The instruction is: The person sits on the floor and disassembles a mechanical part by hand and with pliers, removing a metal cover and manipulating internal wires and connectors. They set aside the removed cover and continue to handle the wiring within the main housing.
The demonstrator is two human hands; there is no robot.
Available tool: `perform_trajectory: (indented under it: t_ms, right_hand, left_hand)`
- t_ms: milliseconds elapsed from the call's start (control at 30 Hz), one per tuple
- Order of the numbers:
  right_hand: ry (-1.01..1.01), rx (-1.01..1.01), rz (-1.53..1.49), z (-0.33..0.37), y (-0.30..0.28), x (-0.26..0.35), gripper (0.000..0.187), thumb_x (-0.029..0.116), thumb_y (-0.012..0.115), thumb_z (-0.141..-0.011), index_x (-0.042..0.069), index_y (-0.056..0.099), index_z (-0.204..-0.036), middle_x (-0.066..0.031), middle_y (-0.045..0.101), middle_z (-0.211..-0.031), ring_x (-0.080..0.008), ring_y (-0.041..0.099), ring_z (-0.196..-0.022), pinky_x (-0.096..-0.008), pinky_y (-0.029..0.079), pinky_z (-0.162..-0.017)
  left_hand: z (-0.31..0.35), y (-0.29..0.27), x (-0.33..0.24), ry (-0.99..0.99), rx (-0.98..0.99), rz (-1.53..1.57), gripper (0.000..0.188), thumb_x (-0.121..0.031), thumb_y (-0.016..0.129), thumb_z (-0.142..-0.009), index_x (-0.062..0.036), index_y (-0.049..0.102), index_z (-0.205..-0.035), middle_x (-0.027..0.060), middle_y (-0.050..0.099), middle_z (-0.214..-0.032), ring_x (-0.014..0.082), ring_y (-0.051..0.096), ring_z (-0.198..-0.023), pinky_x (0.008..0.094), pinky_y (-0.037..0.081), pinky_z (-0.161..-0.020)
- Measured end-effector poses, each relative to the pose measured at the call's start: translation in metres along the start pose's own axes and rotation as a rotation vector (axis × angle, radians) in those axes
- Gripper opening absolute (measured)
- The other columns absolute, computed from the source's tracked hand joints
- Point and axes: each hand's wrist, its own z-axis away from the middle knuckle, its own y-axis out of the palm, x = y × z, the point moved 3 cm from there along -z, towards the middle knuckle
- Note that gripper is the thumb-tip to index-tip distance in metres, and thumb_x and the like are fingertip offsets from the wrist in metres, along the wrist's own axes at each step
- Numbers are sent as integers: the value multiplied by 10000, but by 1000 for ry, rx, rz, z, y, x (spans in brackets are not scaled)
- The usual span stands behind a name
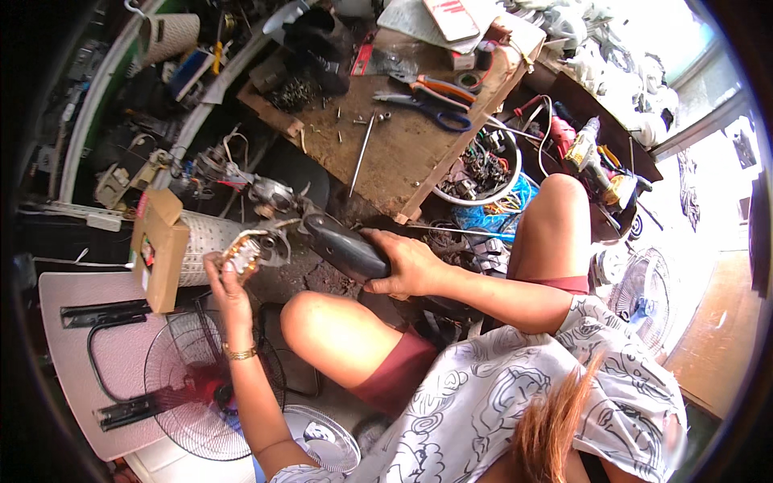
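Between my knees, my right hand (407,264) grips a long, rounded black plastic housing (342,244). Its far end lies beside a bare metal motor part (271,196) with wires around it. My left hand (231,282) is closed on a small part with white plastic and coppery pieces (244,256); its exact kind is unclear. A clear, curved piece (278,248) shows right beside those fingers. Just left of that hand stands an open cardboard box (165,253), against a perforated whitish basket (208,241).
On the wooden bench (338,153) lie scissors (439,113), orange-handled pliers (435,87), a long metal rod tool (364,153) and loose screws. A bucket of scraps (483,169) stands beside it. A drill (588,153) lies farther right. Left below is a fan guard (185,402) over a pinkish chair (80,354).
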Motion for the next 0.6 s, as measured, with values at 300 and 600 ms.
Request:
perform_trajectory:
  t_ms: [300, 600]
  right_hand:
    - [-127, -368, -255, 105, -90, 73, 932, 344, 837, -732, -29, 342, -1428, -248, 578, -1222, -308, 588, -1132, -384, 462, -965]
    - [133, -532, -369, 115, -111, -4, 920, 428, 785, -766, -53, 356, -1423, -277, 602, -1212, -334, 610, -1134, -369, 462, -971]
  left_hand:
    - [30, 87, -194, 633, -95, -269, 378, -384, 454, -1002, -27, 445, -1123, 80, 459, -991, 201, 495, -974, 371, 417, -948]
    - [16, 243, -141, 626, -61, -122, 377, -360, 570, -988, -30, 432, -1109, 127, 548, -961, 250, 538, -929, 377, 433, -874]
